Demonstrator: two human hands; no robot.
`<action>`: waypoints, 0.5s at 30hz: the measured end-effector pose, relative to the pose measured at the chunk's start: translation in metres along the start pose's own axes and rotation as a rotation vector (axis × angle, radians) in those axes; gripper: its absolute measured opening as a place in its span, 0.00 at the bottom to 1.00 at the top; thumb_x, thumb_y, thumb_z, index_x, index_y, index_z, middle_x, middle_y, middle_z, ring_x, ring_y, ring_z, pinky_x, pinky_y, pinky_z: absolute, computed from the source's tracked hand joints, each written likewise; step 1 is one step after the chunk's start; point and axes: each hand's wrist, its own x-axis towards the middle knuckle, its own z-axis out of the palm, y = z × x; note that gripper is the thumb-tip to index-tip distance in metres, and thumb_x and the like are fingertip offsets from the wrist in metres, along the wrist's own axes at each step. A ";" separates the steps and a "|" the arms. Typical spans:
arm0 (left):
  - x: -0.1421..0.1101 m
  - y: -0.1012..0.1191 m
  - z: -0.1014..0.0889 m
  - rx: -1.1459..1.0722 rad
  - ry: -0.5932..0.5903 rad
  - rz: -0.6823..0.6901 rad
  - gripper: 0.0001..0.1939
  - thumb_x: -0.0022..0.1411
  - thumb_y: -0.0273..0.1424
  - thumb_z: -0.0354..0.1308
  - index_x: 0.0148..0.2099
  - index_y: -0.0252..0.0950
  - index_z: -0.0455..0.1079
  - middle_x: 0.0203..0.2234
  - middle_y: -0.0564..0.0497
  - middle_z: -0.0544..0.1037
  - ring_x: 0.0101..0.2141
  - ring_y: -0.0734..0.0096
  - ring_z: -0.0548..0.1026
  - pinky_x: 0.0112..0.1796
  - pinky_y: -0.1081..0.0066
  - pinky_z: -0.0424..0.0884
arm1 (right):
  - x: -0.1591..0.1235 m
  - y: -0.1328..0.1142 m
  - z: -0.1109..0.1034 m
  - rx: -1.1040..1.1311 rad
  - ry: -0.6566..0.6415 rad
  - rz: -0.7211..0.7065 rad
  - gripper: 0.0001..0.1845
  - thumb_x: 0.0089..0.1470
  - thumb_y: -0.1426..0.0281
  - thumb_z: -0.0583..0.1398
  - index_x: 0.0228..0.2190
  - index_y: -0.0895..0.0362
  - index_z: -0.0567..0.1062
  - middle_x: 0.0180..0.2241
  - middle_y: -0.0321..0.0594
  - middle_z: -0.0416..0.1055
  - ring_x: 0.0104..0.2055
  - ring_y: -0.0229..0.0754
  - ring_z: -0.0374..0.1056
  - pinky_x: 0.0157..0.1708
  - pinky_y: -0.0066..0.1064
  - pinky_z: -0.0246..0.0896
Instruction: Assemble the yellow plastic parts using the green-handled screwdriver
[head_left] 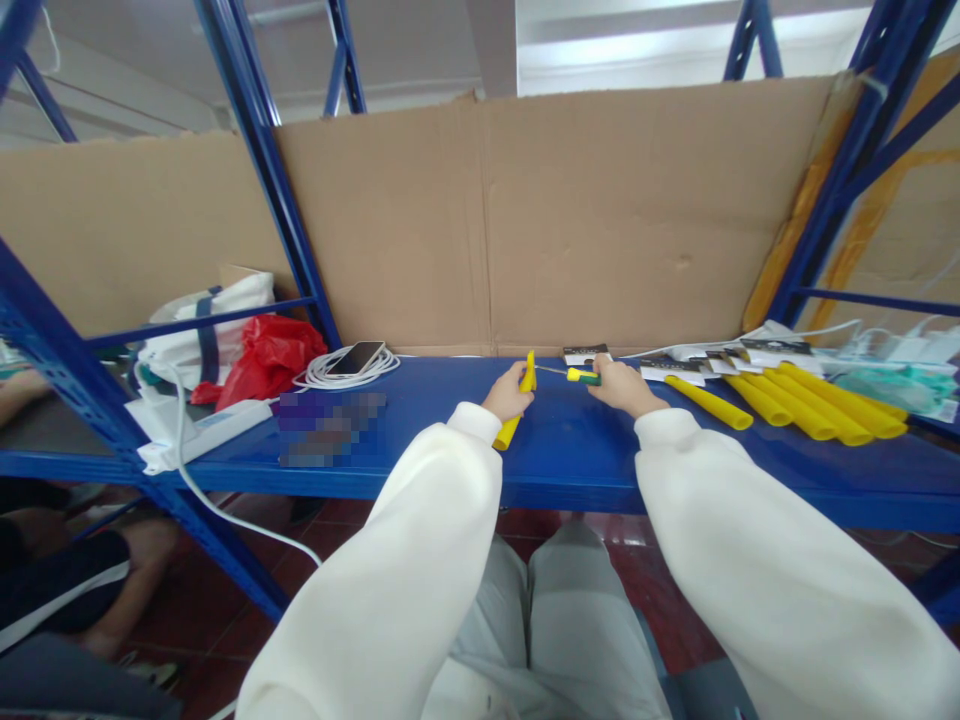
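My left hand is closed around a yellow plastic tube, whose narrower upper end sticks out above the fingers and whose round end shows below. In my right hand is a screwdriver with a yellow and green handle. Its thin metal shaft points left, and the tip is at or near the upper part of the tube; contact is too small to make out. Just behind the right hand lies a black and white card. One loose yellow tube rests to the right of that hand.
Several more yellow tubes with cards lie on the blue shelf at right. A phone on a coiled white cable, a red bag and a power strip are at left. Cardboard walls the back. Another person's leg shows lower left.
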 end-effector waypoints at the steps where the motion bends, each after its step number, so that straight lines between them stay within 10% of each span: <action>1: 0.000 0.000 0.000 0.001 0.000 0.002 0.31 0.57 0.17 0.56 0.63 0.37 0.63 0.57 0.43 0.74 0.38 0.67 0.81 0.35 0.71 0.78 | -0.001 -0.001 -0.001 -0.008 -0.013 0.009 0.17 0.56 0.68 0.59 0.48 0.58 0.70 0.41 0.52 0.78 0.45 0.53 0.75 0.40 0.33 0.64; 15: 0.000 -0.001 0.000 0.007 -0.014 -0.010 0.30 0.58 0.18 0.56 0.61 0.37 0.62 0.58 0.43 0.73 0.32 0.71 0.80 0.29 0.74 0.76 | -0.001 -0.002 -0.001 -0.004 -0.022 0.016 0.20 0.56 0.68 0.59 0.50 0.60 0.71 0.44 0.54 0.78 0.49 0.54 0.75 0.43 0.35 0.65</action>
